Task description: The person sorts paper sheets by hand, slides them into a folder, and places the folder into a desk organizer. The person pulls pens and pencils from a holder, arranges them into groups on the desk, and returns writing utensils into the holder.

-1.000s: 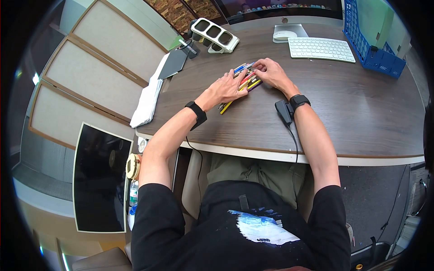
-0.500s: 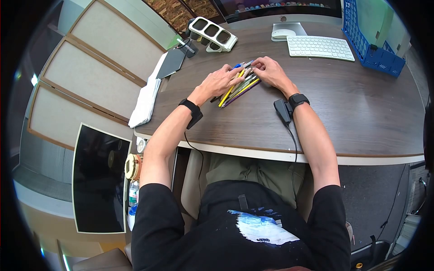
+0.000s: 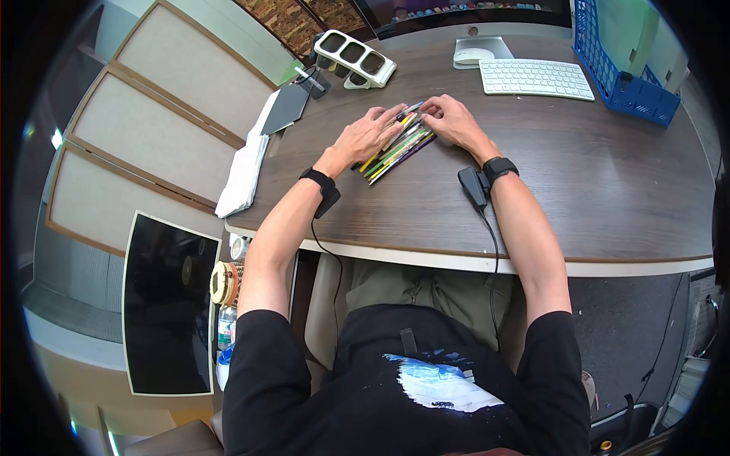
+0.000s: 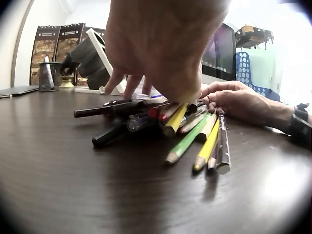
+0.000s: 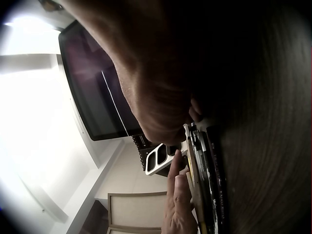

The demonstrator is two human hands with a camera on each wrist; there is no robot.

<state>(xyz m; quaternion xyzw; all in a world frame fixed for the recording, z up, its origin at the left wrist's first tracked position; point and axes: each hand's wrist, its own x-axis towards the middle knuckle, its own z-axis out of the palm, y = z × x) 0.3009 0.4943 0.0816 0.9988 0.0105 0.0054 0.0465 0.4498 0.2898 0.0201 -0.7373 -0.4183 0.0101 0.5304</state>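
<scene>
A loose bundle of pencils and pens (image 3: 401, 153) lies on the brown desk between the hands. The left hand (image 3: 367, 135) rests over its left side, fingers extended across the pens; in the left wrist view, black pens (image 4: 97, 111) lie beneath this hand. At the bundle's upper right end is the right hand (image 3: 455, 125), its fingers bent and touching the pencil ends; whether it pinches one is hidden. A green pencil (image 4: 187, 140) and a yellow pencil (image 4: 207, 146) point toward the left wrist camera. The right wrist view shows the right hand (image 5: 156, 97) dark, its fingertips mostly hidden.
Behind the bundle stand a white-framed holder (image 3: 355, 55) and a mesh pen cup (image 3: 315, 82). A keyboard (image 3: 537, 79), a mouse (image 3: 475, 57) and a blue basket (image 3: 646, 102) are at the back right. White papers (image 3: 245, 176) lie at the left; a black device (image 3: 474, 188) hangs by the right wrist.
The left hand has drawn back leftward from over the bundle, and more pencils show, spread side by side, a green one among them. The right hand has stayed at the upper end.
</scene>
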